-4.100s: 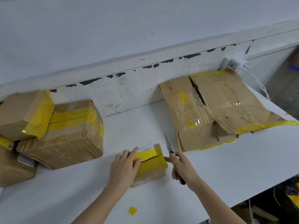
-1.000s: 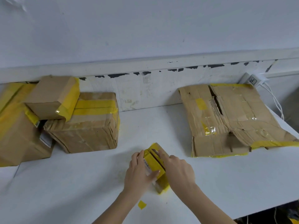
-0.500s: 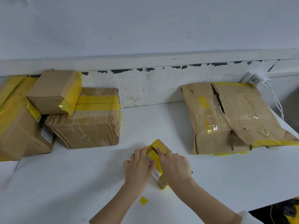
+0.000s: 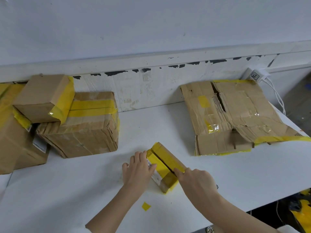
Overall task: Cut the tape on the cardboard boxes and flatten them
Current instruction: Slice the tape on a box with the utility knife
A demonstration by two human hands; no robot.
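Observation:
A small cardboard box [image 4: 165, 163] wrapped in yellow tape lies on the white table [image 4: 84, 190] in front of me. A dark slit runs along the tape on its top face. My left hand [image 4: 138, 170] rests on the box's left side, fingers laid over the top edge, steadying it. My right hand [image 4: 196, 182] grips a utility knife, mostly hidden in the fist; its blade meets the near end of the slit. Only a dark bit of the handle shows behind the hand.
Three taped boxes are piled at the left: a large one [image 4: 80, 128], a smaller one [image 4: 43, 98] on top, another [image 4: 15, 140] at the edge. Flattened cardboard [image 4: 235, 115] leans against the wall at right. A yellow tape scrap [image 4: 146, 206] lies near me. A white charger [image 4: 255, 75] sits by the wall.
My right hand has drawn the knife toward me along the top of the small box, leaving a slit in the tape. The left hand stayed on the box's side.

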